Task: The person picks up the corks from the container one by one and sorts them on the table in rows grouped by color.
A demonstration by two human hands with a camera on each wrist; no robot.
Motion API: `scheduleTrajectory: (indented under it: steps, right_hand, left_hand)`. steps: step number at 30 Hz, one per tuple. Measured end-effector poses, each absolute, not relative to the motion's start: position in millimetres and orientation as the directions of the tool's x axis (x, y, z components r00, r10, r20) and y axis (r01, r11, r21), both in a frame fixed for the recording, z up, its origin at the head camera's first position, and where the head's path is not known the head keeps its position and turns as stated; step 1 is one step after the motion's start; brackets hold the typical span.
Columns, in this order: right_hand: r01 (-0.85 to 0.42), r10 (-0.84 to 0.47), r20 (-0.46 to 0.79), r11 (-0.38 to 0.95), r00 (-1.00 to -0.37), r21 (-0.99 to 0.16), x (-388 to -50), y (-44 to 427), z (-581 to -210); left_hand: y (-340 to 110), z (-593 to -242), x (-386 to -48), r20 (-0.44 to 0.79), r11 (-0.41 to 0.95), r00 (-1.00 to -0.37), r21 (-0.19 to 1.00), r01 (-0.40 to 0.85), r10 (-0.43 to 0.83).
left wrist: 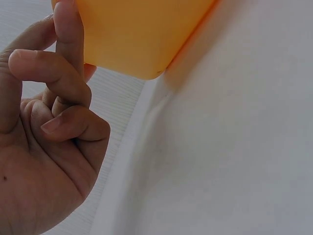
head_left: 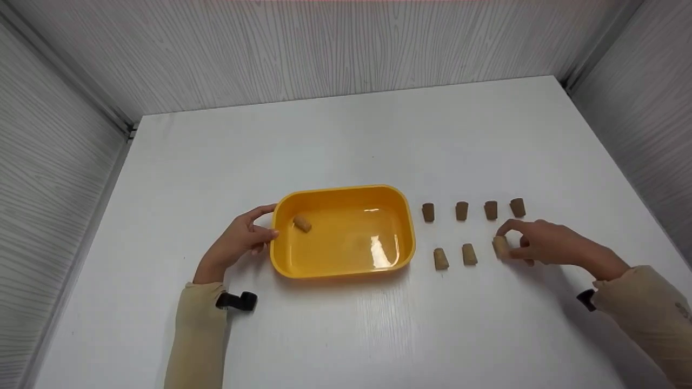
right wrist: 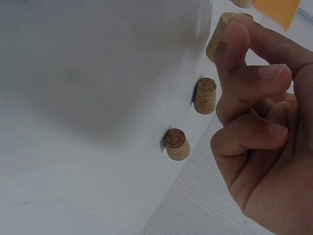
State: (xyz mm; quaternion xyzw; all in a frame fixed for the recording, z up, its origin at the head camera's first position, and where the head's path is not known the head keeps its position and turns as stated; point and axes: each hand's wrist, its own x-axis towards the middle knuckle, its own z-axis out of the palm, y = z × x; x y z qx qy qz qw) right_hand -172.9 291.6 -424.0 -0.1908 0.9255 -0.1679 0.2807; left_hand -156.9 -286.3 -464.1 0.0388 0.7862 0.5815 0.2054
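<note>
A yellow rectangular tray sits in the middle of the white table in the head view. My left hand grips its left rim between thumb and fingers; the left wrist view shows the fingers against the tray's corner. One cork stopper lies inside, near the left wall. Right of the tray, my right hand pinches a light tan cork stopper with thumb and forefinger. Whether this cork touches the table, I cannot tell.
Two light corks stand left of the held one, a nearer cork and another. Behind them runs a row of several darker corks. Grey wood-grain panels enclose the table's back and sides.
</note>
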Motion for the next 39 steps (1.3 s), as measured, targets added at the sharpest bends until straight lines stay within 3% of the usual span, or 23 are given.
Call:
scheduleTrajectory:
  steps: [13, 21, 39]
  right_hand:
    - [-0.282, -0.470, -0.450, 0.861, -0.760, -0.424, -172.1, 294.7, -427.9]
    - [-0.420, -0.559, -0.394, 0.821, -0.729, -0.387, -174.1, 292.6, -423.5]
    - [-0.462, -0.559, -0.300, 0.820, -0.773, -0.338, -178.8, 292.9, -430.6]
  left_hand:
    - [-285.1, -460.4, -157.6, -0.271, 0.334, -0.912, 0.928, -0.164, 0.306]
    - [-285.0, -461.9, -156.8, -0.281, 0.356, -0.913, 0.919, -0.168, 0.296]
    - [-285.1, -463.2, -155.0, -0.264, 0.300, -0.914, 0.939, -0.170, 0.308]
